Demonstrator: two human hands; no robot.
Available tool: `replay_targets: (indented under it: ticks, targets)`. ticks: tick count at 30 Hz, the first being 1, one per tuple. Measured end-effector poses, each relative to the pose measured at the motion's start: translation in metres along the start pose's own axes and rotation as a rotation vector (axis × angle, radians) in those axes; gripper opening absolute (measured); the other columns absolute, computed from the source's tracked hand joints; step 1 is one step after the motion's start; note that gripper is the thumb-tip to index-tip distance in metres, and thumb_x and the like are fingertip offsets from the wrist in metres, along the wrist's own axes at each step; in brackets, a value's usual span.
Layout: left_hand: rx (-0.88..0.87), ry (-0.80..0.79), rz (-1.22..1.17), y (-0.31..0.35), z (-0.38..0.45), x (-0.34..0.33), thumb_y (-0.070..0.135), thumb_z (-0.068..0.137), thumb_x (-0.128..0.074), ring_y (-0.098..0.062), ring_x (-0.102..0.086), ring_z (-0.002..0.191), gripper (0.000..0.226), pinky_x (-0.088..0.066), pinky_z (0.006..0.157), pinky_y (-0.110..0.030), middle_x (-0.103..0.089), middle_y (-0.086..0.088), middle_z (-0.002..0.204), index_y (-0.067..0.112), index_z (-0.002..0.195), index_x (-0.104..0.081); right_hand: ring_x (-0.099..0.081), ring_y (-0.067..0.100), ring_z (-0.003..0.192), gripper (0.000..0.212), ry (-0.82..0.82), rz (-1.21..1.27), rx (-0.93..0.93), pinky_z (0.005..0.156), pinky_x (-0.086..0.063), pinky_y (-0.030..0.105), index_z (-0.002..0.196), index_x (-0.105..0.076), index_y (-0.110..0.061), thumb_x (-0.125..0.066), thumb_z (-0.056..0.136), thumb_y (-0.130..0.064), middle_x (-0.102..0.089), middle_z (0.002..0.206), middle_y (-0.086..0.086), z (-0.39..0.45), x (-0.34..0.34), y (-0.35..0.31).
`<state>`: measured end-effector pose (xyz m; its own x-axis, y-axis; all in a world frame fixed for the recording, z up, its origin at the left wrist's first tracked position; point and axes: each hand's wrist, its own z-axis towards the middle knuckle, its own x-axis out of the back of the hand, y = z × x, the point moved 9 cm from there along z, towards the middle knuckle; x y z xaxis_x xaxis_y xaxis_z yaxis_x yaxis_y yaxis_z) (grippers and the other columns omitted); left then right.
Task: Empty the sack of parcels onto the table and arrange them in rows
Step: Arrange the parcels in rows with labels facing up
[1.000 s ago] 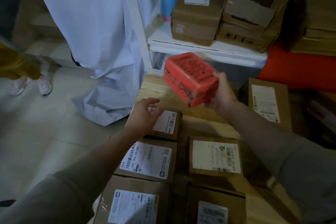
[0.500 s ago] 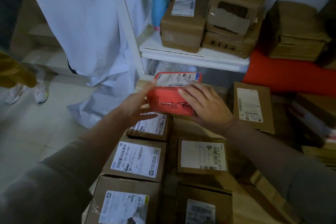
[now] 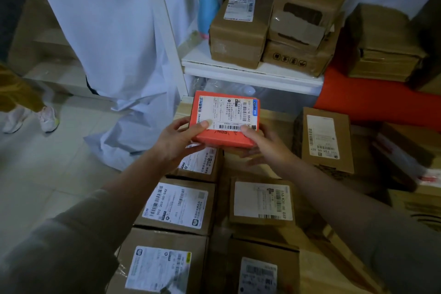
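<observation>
A red parcel (image 3: 222,136) with a white label facing up is held above the far end of the wooden table (image 3: 274,117). My left hand (image 3: 177,143) grips its near left corner, thumb on the label. My right hand (image 3: 265,148) grips its near right corner, thumb on top. Below lie brown parcels in two rows: a small one (image 3: 202,162) partly hidden under my left hand, a labelled one (image 3: 177,205), another (image 3: 160,267) nearest me, and on the right a flat one (image 3: 262,200) and a dark one (image 3: 259,272). No sack is in view.
A brown box (image 3: 324,138) stands at the table's right. A white shelf (image 3: 250,71) behind carries stacked cartons (image 3: 241,28) and a blue spray bottle (image 3: 210,9). White cloth (image 3: 114,38) hangs at left over tiled floor. A person's shoes (image 3: 47,119) are at far left.
The red parcel was held by my right hand alone, tilted and label down. It has been turned label up and levelled, and my left hand has come up to grip it too.
</observation>
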<state>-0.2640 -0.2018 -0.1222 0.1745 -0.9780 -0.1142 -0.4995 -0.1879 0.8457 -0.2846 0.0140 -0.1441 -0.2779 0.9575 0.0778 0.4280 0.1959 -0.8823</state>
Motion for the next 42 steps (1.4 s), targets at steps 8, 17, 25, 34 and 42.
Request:
replay_targets:
  ticks: [8, 17, 25, 34, 42]
  targets:
    - [-0.075, 0.278, 0.315, 0.008, -0.001, 0.042, 0.031, 0.093, -0.064, -0.02, -0.054, 0.122, 0.055, -0.038, 0.096, -0.026, -0.056, -0.012, 0.14, 0.007, 0.141, -0.051, -0.066, 0.027, 0.107, 0.059, 0.231, 0.136, -0.155, 0.085, -0.06, 0.047, 0.137, -0.047, -0.029, -0.064, 0.088, -0.056, -0.064, 0.125, 0.001, 0.045, -0.01, 0.012]
    - [-0.024, 0.298, 0.422, -0.008, -0.003, 0.041, 0.021, 0.096, -0.061, -0.016, -0.056, 0.098, 0.039, -0.043, 0.081, -0.029, -0.06, -0.002, 0.112, 0.011, 0.133, -0.057, -0.06, 0.032, 0.113, 0.054, 0.176, -0.19, -0.224, 0.098, -0.052, 0.049, 0.136, -0.053, -0.017, -0.05, 0.097, -0.054, -0.059, 0.125, 0.004, 0.061, -0.025, 0.024]
    - [-0.275, 0.26, 0.608, 0.007, -0.011, -0.033, 0.014, 0.094, -0.06, -0.007, -0.057, 0.101, 0.029, -0.041, 0.08, -0.014, -0.06, 0.006, 0.116, 0.009, 0.122, -0.066, -0.049, 0.032, 0.12, 0.051, 0.795, -0.541, 0.246, 0.103, -0.042, 0.052, 0.13, -0.057, -0.016, -0.068, 0.085, -0.037, -0.055, 0.127, 0.014, -0.025, 0.089, 0.008]
    - [0.007, -0.356, 0.643, -0.066, -0.017, -0.187, 0.045, 0.094, -0.058, -0.008, -0.055, 0.107, 0.06, -0.047, 0.087, -0.031, -0.054, 0.005, 0.13, 0.024, 0.146, -0.038, -0.041, 0.036, 0.138, 0.084, 0.767, -0.25, -0.341, 0.109, -0.04, 0.05, 0.148, -0.033, -0.012, -0.078, 0.082, -0.038, -0.043, 0.149, 0.013, -0.062, 0.214, 0.092]
    - [0.089, -0.4, 0.667, -0.087, -0.016, -0.235, 0.036, 0.096, -0.058, -0.019, -0.049, 0.13, 0.053, -0.04, 0.106, -0.037, -0.054, 0.001, 0.14, 0.023, 0.145, -0.042, -0.056, 0.03, 0.125, 0.062, 0.545, -0.2, -0.25, 0.104, -0.049, 0.047, 0.139, -0.05, -0.015, -0.078, 0.085, -0.026, -0.059, 0.136, 0.009, -0.052, 0.189, 0.084]
